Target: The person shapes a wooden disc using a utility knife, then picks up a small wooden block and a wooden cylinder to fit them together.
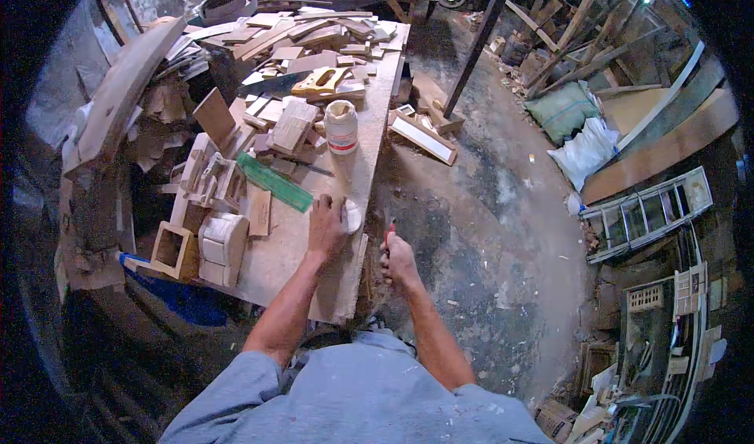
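Observation:
My left hand [327,226] is at the workbench [302,248], its fingers closed at the left side of a round white lid [353,216]; whether it grips the lid is hard to tell. Past the bench's right edge, my right hand [399,261] is wrapped round a small red-handled tool [391,228] with a dark tip pointing up. An open white jar [341,130] with a red and white label stands upright beyond my left hand. Left of that hand lies a green strip [275,181], close to the fingertips.
Wood offcuts [290,45] are heaped at the bench's far end, with a yellow-handled saw [320,81] on them. Wooden frame pieces [222,248] stand at the left. A dark post [479,47] rises beyond the bench, near white sacks [585,149].

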The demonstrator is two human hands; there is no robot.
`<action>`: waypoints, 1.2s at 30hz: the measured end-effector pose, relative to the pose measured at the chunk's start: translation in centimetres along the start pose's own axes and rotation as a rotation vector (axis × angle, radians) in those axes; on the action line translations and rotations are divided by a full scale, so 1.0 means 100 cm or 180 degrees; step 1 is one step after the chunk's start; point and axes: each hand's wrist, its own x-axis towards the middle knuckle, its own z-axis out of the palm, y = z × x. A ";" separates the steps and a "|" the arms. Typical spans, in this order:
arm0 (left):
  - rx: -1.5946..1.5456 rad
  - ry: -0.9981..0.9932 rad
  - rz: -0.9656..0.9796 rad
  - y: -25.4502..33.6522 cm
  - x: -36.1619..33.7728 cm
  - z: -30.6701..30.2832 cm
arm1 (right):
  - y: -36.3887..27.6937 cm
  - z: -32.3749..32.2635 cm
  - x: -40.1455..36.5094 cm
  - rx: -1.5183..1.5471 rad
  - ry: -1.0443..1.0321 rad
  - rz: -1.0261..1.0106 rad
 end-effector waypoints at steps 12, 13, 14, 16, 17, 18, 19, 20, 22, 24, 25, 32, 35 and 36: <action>0.0470 0.0233 -0.0413 0.014 0.008 0.008 | 0.014 0.030 0.026 -0.1966 0.0521 -0.1641; 0.0488 0.0258 -0.0429 0.013 0.007 0.010 | 0.014 0.031 0.025 -0.1939 0.0512 -0.1661; 0.0506 0.0278 -0.0441 0.012 0.007 0.012 | 0.015 0.032 0.024 -0.1910 0.0507 -0.1677; 0.0534 0.0273 -0.0492 0.012 0.007 0.014 | 0.018 0.033 0.027 -0.1857 0.0507 -0.1702; 0.0547 0.0247 -0.0536 0.012 0.006 0.015 | 0.019 0.034 0.030 -0.1835 0.0506 -0.1712; 0.0562 0.0210 -0.0579 0.013 0.005 0.014 | 0.018 0.037 0.028 -0.1912 0.0558 -0.1614; 0.0557 0.0170 -0.0638 0.019 0.007 0.009 | 0.014 0.040 0.025 -0.1994 0.0609 -0.1521; 0.0553 0.0124 -0.0698 0.025 0.008 0.005 | 0.013 0.043 0.023 -0.2074 0.0658 -0.1422; 0.0587 0.0076 -0.0769 0.026 0.007 0.003 | 0.011 0.047 0.027 -0.2356 0.0739 -0.1271; 0.0641 0.0099 -0.0768 0.028 0.006 0.006 | 0.007 0.051 0.025 -0.2604 0.0903 -0.1087; 0.0615 0.0111 -0.0807 0.030 0.004 0.007 | 0.003 0.053 0.021 -0.2721 0.1021 -0.0988; 0.0673 0.0312 -0.1156 0.037 0.004 0.008 | 0.008 0.014 0.031 -0.2007 0.0693 -0.1648; 0.0708 0.0311 -0.1138 0.037 0.000 0.010 | 0.015 0.015 0.020 -0.2083 0.0651 -0.1754; 0.0706 0.0313 -0.1132 0.038 0.001 0.009 | 0.016 0.019 0.021 -0.2117 0.0621 -0.1693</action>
